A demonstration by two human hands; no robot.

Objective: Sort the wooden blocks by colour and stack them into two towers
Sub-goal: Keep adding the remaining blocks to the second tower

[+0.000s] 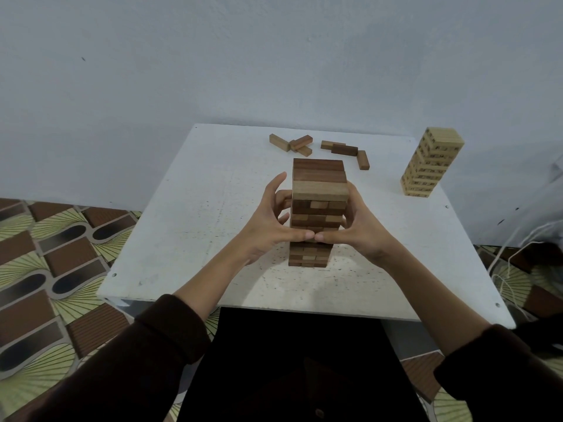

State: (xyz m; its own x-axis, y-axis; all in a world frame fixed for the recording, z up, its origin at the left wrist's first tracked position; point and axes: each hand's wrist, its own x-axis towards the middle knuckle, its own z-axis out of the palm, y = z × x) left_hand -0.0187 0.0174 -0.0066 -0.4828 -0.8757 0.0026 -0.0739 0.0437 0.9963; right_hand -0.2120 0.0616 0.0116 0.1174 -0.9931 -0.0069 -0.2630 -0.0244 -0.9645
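Wooden blocks (344,149): six loose, pale tower (432,162), brown tower (320,190) between two hands (274,226) (362,226)

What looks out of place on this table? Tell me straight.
Several loose blocks lie scattered at the far edge of the table, some crossed over each other. The top layers of the brown tower look slightly offset.

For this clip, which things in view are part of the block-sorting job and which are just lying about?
Part of the job: brown tower, clasped by left hand and right hand; pale tower; loose brown blocks at the far edge of the table.
Lying about: white cord; patterned floor covering.
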